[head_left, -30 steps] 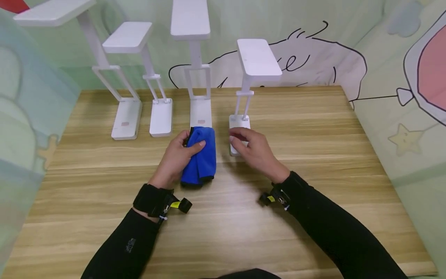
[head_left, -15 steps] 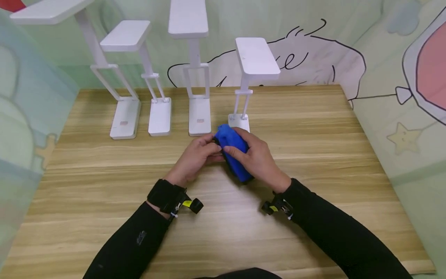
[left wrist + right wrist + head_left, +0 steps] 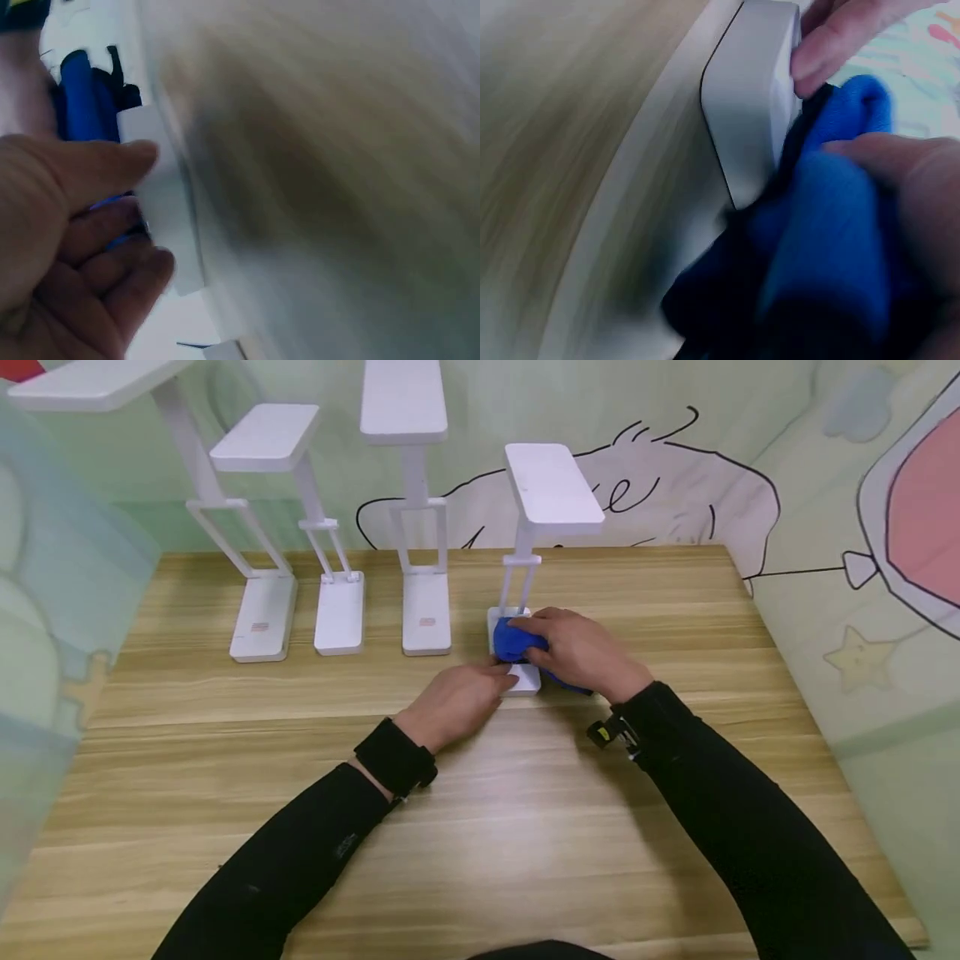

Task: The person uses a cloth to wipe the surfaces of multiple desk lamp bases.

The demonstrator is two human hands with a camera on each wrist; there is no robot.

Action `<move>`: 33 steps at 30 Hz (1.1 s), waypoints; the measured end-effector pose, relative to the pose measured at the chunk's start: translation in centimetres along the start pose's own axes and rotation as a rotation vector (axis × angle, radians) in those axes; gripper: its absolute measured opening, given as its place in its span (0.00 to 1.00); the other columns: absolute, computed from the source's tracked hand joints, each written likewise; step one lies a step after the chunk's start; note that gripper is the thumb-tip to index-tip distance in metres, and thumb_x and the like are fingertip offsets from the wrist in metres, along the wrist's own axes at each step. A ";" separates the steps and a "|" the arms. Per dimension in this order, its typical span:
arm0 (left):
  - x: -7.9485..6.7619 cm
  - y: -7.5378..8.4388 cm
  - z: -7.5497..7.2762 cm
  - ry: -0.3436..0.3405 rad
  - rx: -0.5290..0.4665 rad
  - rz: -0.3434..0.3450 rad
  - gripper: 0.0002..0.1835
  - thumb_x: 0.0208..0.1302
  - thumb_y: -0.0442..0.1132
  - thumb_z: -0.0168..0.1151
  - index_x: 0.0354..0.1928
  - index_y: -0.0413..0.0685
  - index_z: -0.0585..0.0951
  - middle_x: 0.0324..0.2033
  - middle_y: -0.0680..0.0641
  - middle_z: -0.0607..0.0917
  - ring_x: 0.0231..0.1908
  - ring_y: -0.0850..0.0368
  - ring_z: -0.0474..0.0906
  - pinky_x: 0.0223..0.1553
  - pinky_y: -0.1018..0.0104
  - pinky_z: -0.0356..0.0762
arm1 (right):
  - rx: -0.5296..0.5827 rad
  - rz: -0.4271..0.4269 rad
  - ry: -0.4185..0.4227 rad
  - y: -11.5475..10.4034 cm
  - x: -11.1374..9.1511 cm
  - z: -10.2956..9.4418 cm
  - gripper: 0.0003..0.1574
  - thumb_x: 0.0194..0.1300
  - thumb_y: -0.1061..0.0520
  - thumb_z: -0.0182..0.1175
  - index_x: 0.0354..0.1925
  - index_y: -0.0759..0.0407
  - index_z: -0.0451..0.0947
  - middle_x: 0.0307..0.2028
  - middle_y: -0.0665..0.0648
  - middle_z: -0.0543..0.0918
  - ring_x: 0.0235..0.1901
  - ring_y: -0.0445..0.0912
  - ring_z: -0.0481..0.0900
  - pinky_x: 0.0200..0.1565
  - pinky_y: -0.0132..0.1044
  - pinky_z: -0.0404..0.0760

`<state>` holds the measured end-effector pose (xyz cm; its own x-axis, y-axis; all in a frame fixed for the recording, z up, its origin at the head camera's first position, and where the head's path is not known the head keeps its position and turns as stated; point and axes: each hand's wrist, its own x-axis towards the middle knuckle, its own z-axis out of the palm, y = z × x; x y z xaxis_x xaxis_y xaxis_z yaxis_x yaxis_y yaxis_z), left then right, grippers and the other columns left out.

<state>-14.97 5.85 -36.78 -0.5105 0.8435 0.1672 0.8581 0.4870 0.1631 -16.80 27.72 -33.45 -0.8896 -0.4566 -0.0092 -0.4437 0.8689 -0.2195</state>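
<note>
My right hand (image 3: pixel 588 650) grips a blue cloth (image 3: pixel 512 642) with dark edging. The bunched cloth lies on the base (image 3: pixel 525 681) of the rightmost white folding desk lamp (image 3: pixel 553 485), and a fold trails past its right side. My left hand (image 3: pixel 459 700) reaches in from the left, fingertips right at the front part of that base. In the left wrist view, the thumb (image 3: pixel 112 169) and loosely bent fingers overlap the base's edge. The right wrist view has the cloth (image 3: pixel 825 217) close beside the left fingers (image 3: pixel 832 49) at the white base (image 3: pixel 746 90).
Three more white desk lamps stand to the left: a middle one (image 3: pixel 426 614), a shorter one (image 3: pixel 340 614) and a far-left one (image 3: pixel 264 618). They line the back of the wooden table (image 3: pixel 480 860). A printed cloth backdrop (image 3: pixel 675 493) hangs behind and beside it.
The cloth passed from my left hand to my right, moving rightward onto the rightmost lamp's base. My left hand let go of it and moved right to the base's front.
</note>
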 end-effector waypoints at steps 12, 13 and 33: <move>0.2 -0.2 -0.5 -0.080 -0.006 0.041 0.11 0.63 0.39 0.63 0.47 0.50 0.82 0.46 0.48 0.84 0.35 0.55 0.80 0.33 0.60 0.80 | 0.027 -0.106 -0.041 -0.5 1.2 0.0 0.24 0.62 0.54 0.61 0.57 0.50 0.79 0.50 0.63 0.76 0.46 0.53 0.74 0.50 0.50 0.77; 0.2 -0.2 -0.5 -0.083 -0.006 0.032 0.10 0.62 0.41 0.64 0.45 0.50 0.82 0.44 0.49 0.84 0.35 0.55 0.80 0.33 0.61 0.80 | -0.023 -0.124 -0.007 -0.8 1.5 0.2 0.23 0.62 0.54 0.62 0.57 0.50 0.80 0.50 0.63 0.77 0.46 0.54 0.75 0.50 0.50 0.77; 0.0 0.0 -0.7 -0.014 -0.026 -0.138 0.10 0.69 0.38 0.56 0.41 0.48 0.87 0.35 0.48 0.88 0.29 0.58 0.82 0.26 0.64 0.81 | 0.047 -0.070 -0.031 0.0 1.9 0.2 0.23 0.58 0.57 0.63 0.54 0.51 0.82 0.45 0.62 0.76 0.44 0.53 0.73 0.48 0.49 0.76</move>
<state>-14.97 5.68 -36.13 -0.6226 0.7720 0.1276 0.7778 0.5928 0.2087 -18.44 26.85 -33.67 -0.8528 -0.5217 -0.0220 -0.4980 0.8253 -0.2663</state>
